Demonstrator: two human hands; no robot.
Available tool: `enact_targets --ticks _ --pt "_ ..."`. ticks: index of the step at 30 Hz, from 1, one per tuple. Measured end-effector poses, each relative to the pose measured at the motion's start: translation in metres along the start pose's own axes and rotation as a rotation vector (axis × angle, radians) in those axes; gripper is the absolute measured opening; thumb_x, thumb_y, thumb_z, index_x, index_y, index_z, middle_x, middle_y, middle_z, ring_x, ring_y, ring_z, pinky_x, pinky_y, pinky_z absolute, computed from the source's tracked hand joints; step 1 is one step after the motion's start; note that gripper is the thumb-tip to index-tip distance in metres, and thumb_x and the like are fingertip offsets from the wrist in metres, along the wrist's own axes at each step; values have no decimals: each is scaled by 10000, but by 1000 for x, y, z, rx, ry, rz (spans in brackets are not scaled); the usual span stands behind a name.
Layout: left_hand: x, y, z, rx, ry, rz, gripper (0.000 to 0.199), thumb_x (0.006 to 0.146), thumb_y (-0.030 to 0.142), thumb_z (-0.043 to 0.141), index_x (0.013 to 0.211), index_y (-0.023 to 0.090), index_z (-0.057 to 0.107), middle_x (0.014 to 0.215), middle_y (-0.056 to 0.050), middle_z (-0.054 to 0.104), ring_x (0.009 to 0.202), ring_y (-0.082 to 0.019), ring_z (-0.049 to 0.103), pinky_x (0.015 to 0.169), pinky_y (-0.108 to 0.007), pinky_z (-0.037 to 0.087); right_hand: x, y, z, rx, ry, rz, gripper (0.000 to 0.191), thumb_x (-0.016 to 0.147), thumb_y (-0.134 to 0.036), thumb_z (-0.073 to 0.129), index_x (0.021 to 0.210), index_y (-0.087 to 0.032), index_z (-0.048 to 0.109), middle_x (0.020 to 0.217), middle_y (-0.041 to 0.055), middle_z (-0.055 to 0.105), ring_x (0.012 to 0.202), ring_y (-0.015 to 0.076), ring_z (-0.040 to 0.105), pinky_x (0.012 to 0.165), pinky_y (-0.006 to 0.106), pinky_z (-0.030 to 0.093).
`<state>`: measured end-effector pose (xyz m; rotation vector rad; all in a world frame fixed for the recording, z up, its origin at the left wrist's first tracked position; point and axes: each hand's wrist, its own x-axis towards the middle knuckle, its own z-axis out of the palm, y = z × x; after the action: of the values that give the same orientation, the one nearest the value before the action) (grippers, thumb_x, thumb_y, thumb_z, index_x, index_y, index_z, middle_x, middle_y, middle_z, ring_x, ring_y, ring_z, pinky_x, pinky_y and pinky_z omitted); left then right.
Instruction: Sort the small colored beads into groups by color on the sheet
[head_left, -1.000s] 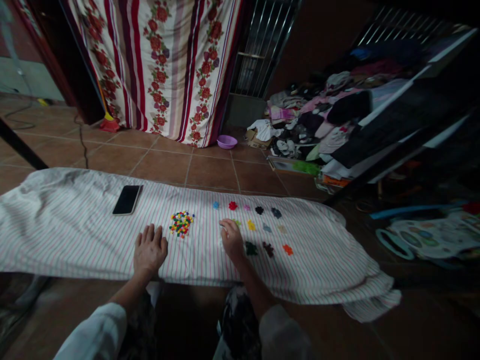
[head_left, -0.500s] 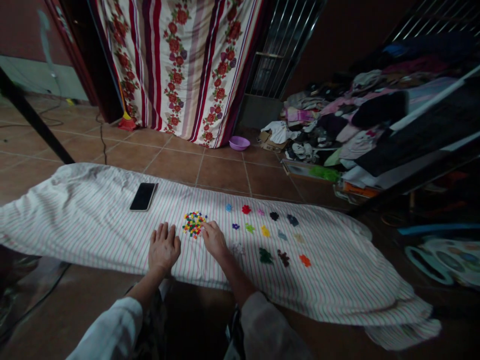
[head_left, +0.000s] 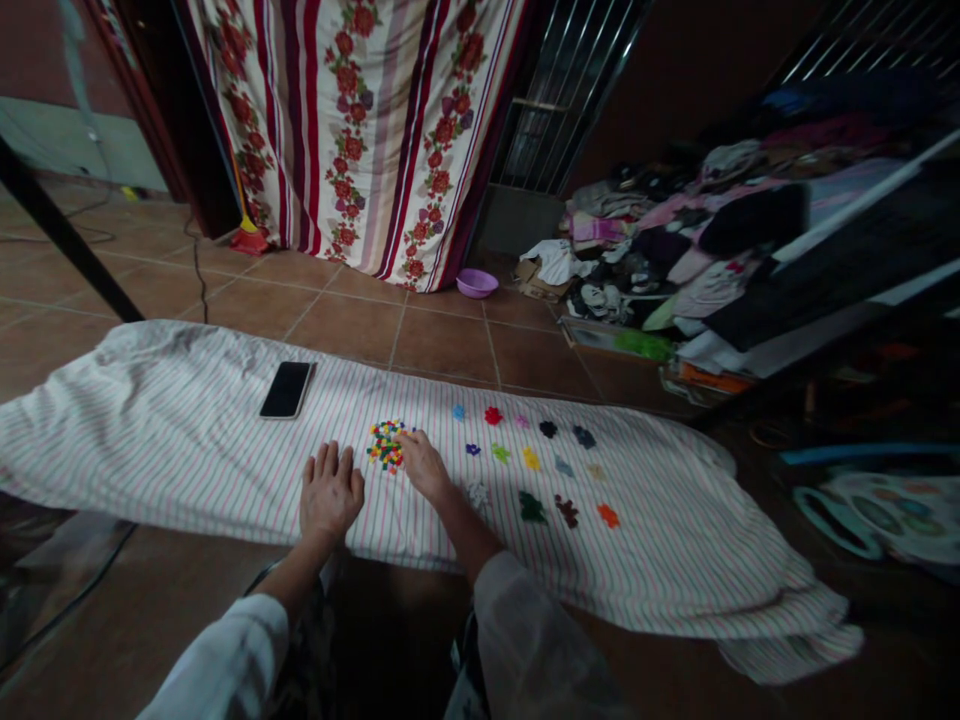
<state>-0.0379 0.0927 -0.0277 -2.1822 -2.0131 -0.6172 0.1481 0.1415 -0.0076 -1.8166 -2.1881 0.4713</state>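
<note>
A pile of small mixed-colour pieces (head_left: 385, 447) lies on the striped cloth (head_left: 202, 450). My right hand (head_left: 424, 468) is at the pile's right edge, its fingers pinched together over the pieces; whatever is between the fingertips is too small to make out. Left of the pile, my left hand (head_left: 330, 490) rests flat on the cloth with fingers stretched out. To the right are small single-colour heaps, among them red (head_left: 493, 415), black (head_left: 548, 429), yellow (head_left: 531, 458), dark green (head_left: 532, 507), brown (head_left: 567, 511) and orange pieces (head_left: 608, 516).
A phone (head_left: 286, 390) lies on the cloth beyond my left hand. Past the cloth, a purple basin (head_left: 477, 284) stands on the tiled floor before a floral curtain (head_left: 375, 130). Heaped clothes (head_left: 637, 235) fill the right side. A dark bar (head_left: 67, 235) slants at the left.
My right hand has shifted slightly left and farther over the pile. My left hand stays flat in place. The view has moved a little.
</note>
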Motion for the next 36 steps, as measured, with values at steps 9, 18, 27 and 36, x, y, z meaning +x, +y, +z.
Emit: enact_targets --ticks 9,18,27,36 --pt "2 2 -4 -46 -28 -23 485 913 300 384 1300 96 596 1427 -213 532 1386 -341 429 1140 -524 304 4 0 0 -50 -25 -32 469 924 -118 460 1312 -336 610 1166 14 605 930 137 627 769 195 477" --pt "1 1 -1 -2 -10 -12 479 922 311 382 1300 112 599 1413 -196 552 1376 -328 446 1137 -507 314 2 3 -1 9 -20 -23 379 970 -177 433 1267 -308 628 1201 27 597 1018 145 620 819 209 478" --pt "1 0 2 6 1 6 475 926 302 392 1292 88 608 1411 -219 545 1370 -353 448 1128 -525 327 -2 10 13 184 203 -15 219 946 -184 487 1069 -234 662 1061 39 660 960 149 630 838 231 475" --pt "0 -2 3 19 27 25 465 925 301 403 1285 96 616 1399 -219 556 1358 -351 465 1117 -528 343 -6 14 23 315 326 -38 135 935 -249 503 976 -232 631 951 23 678 869 146 645 769 229 474"
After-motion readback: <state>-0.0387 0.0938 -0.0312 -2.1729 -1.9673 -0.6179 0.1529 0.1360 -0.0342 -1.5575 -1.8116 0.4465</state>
